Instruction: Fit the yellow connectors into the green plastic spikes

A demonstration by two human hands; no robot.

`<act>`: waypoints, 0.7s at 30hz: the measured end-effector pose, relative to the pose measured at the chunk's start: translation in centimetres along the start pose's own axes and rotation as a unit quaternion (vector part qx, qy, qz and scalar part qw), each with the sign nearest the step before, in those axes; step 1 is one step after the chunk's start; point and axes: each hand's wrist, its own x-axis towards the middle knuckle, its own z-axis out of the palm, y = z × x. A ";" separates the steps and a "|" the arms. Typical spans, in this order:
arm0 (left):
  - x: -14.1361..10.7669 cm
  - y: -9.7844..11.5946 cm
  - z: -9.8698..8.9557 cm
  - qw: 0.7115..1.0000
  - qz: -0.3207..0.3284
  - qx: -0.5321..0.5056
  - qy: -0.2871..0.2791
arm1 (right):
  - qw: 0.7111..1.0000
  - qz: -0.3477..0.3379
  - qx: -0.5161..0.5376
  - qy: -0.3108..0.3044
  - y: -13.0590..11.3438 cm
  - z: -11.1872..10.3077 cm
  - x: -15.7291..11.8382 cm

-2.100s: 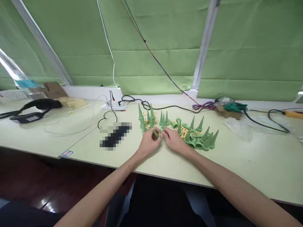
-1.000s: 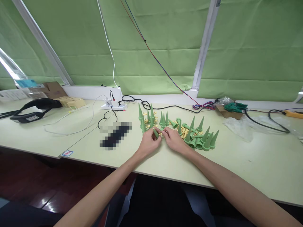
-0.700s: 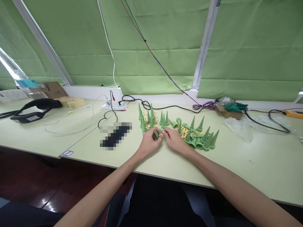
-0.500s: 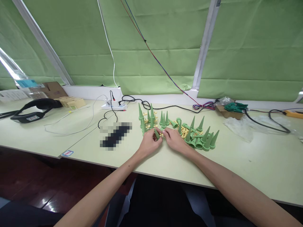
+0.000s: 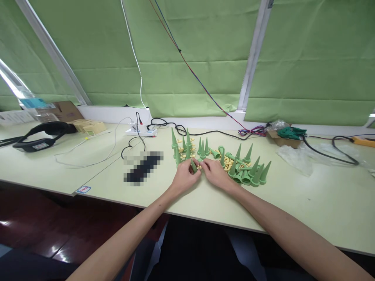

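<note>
In the head view, my left hand point(image 5: 186, 174) is closed around a green plastic cone point(image 5: 193, 166), its tip leaning up and left. Beside the cone's base is a small yellow piece point(image 5: 199, 167). My right hand point(image 5: 215, 172) pinches at that yellow piece from the other side; its fingertips partly hide it. Just beyond my hands, a few green cones point(image 5: 202, 151) stand upright together. Left of them is a group of cones with yellow pieces stuck in them point(image 5: 184, 145). Right of my right hand lies a pile of green cones point(image 5: 256, 176) mixed with loose yellow pieces point(image 5: 229, 163).
A blurred-out dark object point(image 5: 143, 168) lies left of my hands. Behind it are a power strip point(image 5: 141, 131) and black cables. A black headset point(image 5: 43, 136) is at the far left. On the right are a cardboard box point(image 5: 284, 139) with green cloth and clear plastic bags point(image 5: 295, 158).
My right hand's fingertips have shifted very slightly at the yellow piece. Otherwise both hands and the cones keep their places.
</note>
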 end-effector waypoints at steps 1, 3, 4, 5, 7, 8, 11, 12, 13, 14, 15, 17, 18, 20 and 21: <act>0.0 0.0 0.0 1.000 -0.002 -0.002 0.002 | 1.000 -0.001 0.004 0.001 0.0 0.0 0.0; 0.1 0.0 0.0 1.000 -0.005 -0.006 0.006 | 1.000 -0.002 0.013 0.001 0.1 0.1 -0.1; 0.1 0.0 0.0 1.000 -0.006 -0.007 0.006 | 1.000 -0.002 0.016 0.000 0.1 0.1 -0.1; 0.1 0.0 0.0 1.000 -0.007 -0.006 0.007 | 1.000 -0.002 0.018 -0.002 0.1 0.1 -0.1; 0.1 0.0 0.0 1.000 -0.005 -0.004 0.006 | 1.000 -0.001 0.018 -0.003 0.1 0.1 -0.1; 0.1 0.0 0.0 1.000 -0.003 -0.003 0.004 | 1.000 -0.001 0.016 -0.003 0.1 0.1 -0.1; 0.1 0.1 0.0 1.000 0.001 -0.003 0.002 | 1.000 -0.002 0.010 -0.001 0.1 0.1 0.0; 0.0 0.1 -0.1 1.000 0.003 -0.003 0.000 | 1.000 -0.001 0.008 0.000 0.1 0.1 0.0; 0.0 0.1 -0.1 1.000 0.005 -0.002 -0.001 | 1.000 0.000 0.005 -0.001 0.1 0.1 0.0; 0.0 0.2 -0.1 1.000 0.006 -0.002 -0.001 | 1.000 0.001 0.002 -0.003 0.1 0.0 0.0; 0.0 0.2 -0.1 1.000 0.007 -0.003 -0.003 | 1.000 0.003 -0.001 -0.005 0.1 0.0 0.0; 0.0 0.2 -0.1 1.000 0.006 -0.008 -0.004 | 1.000 0.005 -0.006 -0.010 0.1 0.0 0.0; 0.0 0.3 -0.1 1.000 0.005 -0.011 -0.005 | 1.000 0.006 -0.009 -0.012 0.1 -0.1 0.0; -0.1 0.3 -0.1 1.000 0.005 -0.016 -0.007 | 1.000 0.005 -0.016 -0.014 0.1 -0.1 0.0; -0.1 0.4 -0.2 1.000 0.007 -0.017 -0.008 | 1.000 0.004 -0.020 -0.016 0.1 -0.1 0.0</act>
